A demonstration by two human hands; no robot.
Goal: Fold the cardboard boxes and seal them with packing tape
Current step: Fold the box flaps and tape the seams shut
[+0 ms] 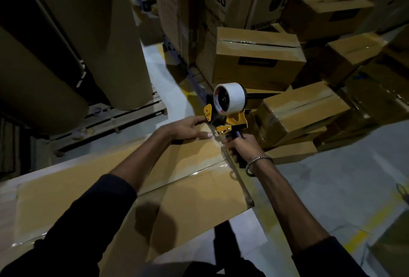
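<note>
Dim warehouse, pale concrete floor point(332, 188). Long flat brown cardboard box point(137, 188), taped seam. Right hand point(240, 144) grips yellow tape dispenser point(230, 108) at far edge; left hand point(192, 127), fingers extended, presses beside it. Sealed brown cartons point(256, 60) crowd right.

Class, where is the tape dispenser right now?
In the head view, centre-right: the tape dispenser is gripped by the right hand at the far end of the cardboard box, beside the left hand.

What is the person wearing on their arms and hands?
Both arms have dark sleeves pushed up, so the forearms are bare. The left hand wears no glove and no ring that shows. The right hand is bare too, but its wrist carries a silver chain bracelet made of small metal links.
</note>
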